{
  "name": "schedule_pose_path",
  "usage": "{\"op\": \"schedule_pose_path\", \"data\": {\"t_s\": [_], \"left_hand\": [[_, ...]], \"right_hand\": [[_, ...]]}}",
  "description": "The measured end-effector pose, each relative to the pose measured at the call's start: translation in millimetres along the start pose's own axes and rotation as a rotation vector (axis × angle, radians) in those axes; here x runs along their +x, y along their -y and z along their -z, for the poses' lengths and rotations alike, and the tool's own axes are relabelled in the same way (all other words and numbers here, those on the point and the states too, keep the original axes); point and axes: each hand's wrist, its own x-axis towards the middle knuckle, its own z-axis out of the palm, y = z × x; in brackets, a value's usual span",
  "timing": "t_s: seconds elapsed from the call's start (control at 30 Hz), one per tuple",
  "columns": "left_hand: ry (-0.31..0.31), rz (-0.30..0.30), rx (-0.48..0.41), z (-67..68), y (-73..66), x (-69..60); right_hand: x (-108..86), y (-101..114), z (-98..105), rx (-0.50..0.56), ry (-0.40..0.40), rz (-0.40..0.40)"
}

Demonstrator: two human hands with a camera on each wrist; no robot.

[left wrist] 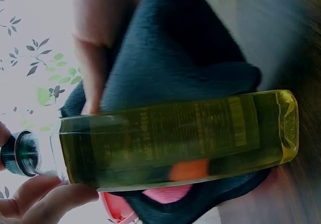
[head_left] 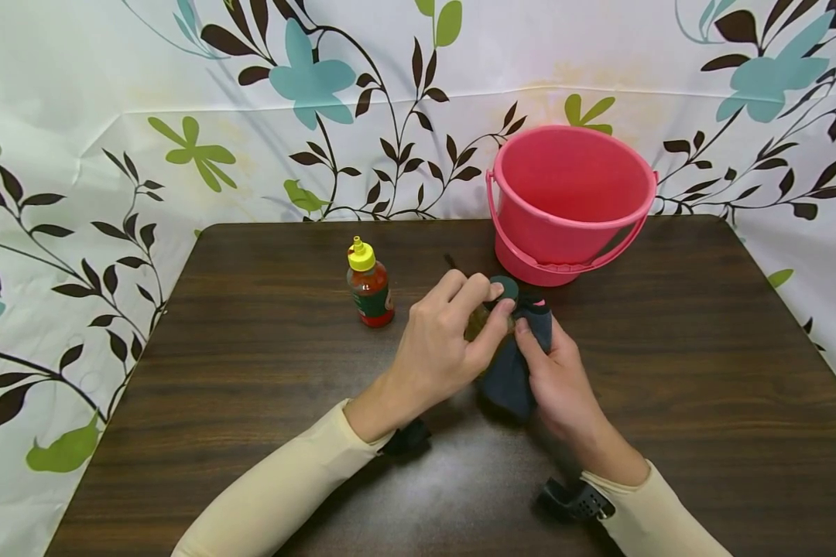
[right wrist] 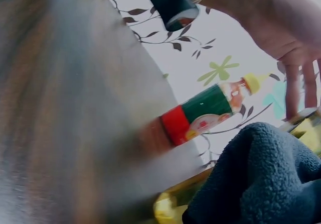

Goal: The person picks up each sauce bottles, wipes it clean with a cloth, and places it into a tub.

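Upright on the table, a glass bottle of yellow oil (left wrist: 175, 148) with a dark green cap (head_left: 505, 288) is held at its top by my left hand (head_left: 442, 329). The fingers and thumb grip it around the cap and neck. My right hand (head_left: 563, 379) holds a dark blue cloth (head_left: 512, 379) against the bottle's side, thumb on top of the fabric. In the left wrist view the cloth lies behind the bottle. Most of the bottle is hidden by the left hand and cloth in the head view.
A pink bucket (head_left: 529, 251) with its handle lowered stands behind the hands, to the right. Left of them is a red sauce bottle (head_left: 374, 305) with a yellow nozzle cap. A patterned curtain (head_left: 251, 170) hangs behind the dark wooden table (head_left: 265, 325).
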Motion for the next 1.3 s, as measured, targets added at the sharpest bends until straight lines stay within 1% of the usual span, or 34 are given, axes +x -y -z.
{"op": "schedule_pose_path", "data": {"t_s": [0.1,0.2,0.37,0.53,0.73,0.83,0.93,1.07,1.3], "left_hand": [[-0.001,0.005,-0.002,-0.2,-0.1,-0.1],[-0.006,0.005,-0.001,-0.3,-0.3,0.0],[-0.014,0.002,-0.006,-0.8,0.4,-0.2],[-0.012,-0.001,-0.017,-1.4,1.4,-0.8],[-0.014,-0.013,-0.010,-0.4,1.2,0.0],[-0.013,-0.014,-0.007,-0.1,1.2,0.4],[-0.011,-0.014,-0.002,0.2,1.5,0.5],[-0.013,-0.018,0.013,0.6,2.0,0.8],[-0.008,-0.011,0.043,1.6,2.4,0.8]], "right_hand": [[-1.1,7.2,-1.0,-0.011,-0.032,0.070],[-2.9,15.6,-2.1,-0.018,-0.061,0.115],[-4.2,26.5,-2.8,0.019,-0.094,0.145],[-7.2,38.4,-3.0,0.073,-0.103,0.162],[-10.8,58.5,-0.2,0.124,-0.094,0.232],[-10.8,65.8,1.0,0.148,-0.107,0.262],[-9.6,69.7,1.5,0.157,-0.134,0.278],[-7.7,70.7,2.5,0.156,-0.174,0.277],[-4.5,67.8,5.1,0.125,-0.206,0.292]]}}
